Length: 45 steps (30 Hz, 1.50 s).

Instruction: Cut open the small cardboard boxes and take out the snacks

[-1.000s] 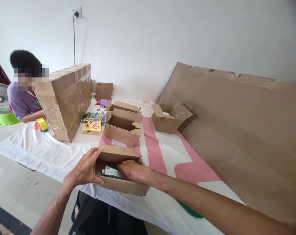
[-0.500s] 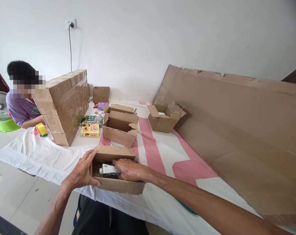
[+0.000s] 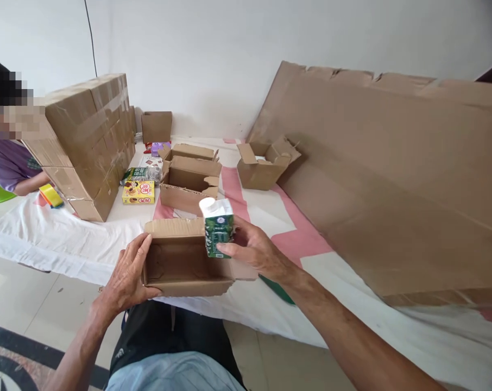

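In my right hand (image 3: 256,247) is a small green-and-white drink carton (image 3: 219,231) with a white screw cap, upright above the right end of an open cardboard box (image 3: 189,290). My fingers and thumb close around the carton's right side. My left hand (image 3: 127,271) grips the left end of that box, thumb along the near wall and fingers at the far corner. Inside, the part of the box I can see holds nothing. Just beyond it stand more open cardboard boxes (image 3: 184,198).
A taped stack of cartons (image 3: 87,146) stands at left, a person in a purple top (image 3: 5,163) behind it. Nearby lie a yellow snack box (image 3: 138,193) and a sponge (image 3: 51,196). Another open box (image 3: 260,174) sits by a large leaning cardboard sheet (image 3: 372,179).
My right hand has lifted the drink carton out of the box and turned it upright. My left hand stays on the box. The view has tilted downward.
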Each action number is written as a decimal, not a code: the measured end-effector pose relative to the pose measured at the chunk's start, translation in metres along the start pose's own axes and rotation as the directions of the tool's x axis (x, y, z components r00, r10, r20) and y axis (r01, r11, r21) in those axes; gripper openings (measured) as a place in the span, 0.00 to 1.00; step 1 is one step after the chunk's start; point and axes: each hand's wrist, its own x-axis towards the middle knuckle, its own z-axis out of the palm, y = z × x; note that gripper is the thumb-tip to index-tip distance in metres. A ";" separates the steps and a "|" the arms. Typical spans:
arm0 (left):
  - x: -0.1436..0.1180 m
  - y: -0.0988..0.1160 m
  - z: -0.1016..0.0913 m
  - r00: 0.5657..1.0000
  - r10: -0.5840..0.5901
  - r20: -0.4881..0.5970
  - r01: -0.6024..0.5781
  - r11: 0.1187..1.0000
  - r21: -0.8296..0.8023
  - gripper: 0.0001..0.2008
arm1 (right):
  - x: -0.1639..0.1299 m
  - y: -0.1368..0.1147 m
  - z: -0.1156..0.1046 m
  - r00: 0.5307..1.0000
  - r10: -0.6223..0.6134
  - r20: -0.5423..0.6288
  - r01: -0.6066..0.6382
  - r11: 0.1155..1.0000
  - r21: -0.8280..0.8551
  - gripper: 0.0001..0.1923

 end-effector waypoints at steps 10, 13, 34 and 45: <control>0.004 -0.014 -0.008 0.999 -0.018 0.041 0.017 1.000 0.011 0.67 | -0.017 -0.004 0.001 0.992 0.060 -0.110 -0.012 0.920 0.391 0.22; 0.022 -0.020 -0.025 0.996 -0.076 0.050 0.072 0.994 0.084 0.50 | -0.010 0.001 0.016 0.998 0.028 -0.051 -0.005 0.916 0.402 0.23; 0.114 0.027 -0.040 1.000 -0.007 -0.007 -0.001 0.633 -0.774 0.34 | 0.066 -0.014 0.075 0.953 -0.302 0.021 0.284 0.917 0.280 0.27; 0.158 -0.012 -0.041 0.996 -0.088 -0.002 0.044 0.522 -0.852 0.36 | 0.134 0.005 0.085 0.951 -0.300 -0.070 0.308 0.928 0.210 0.38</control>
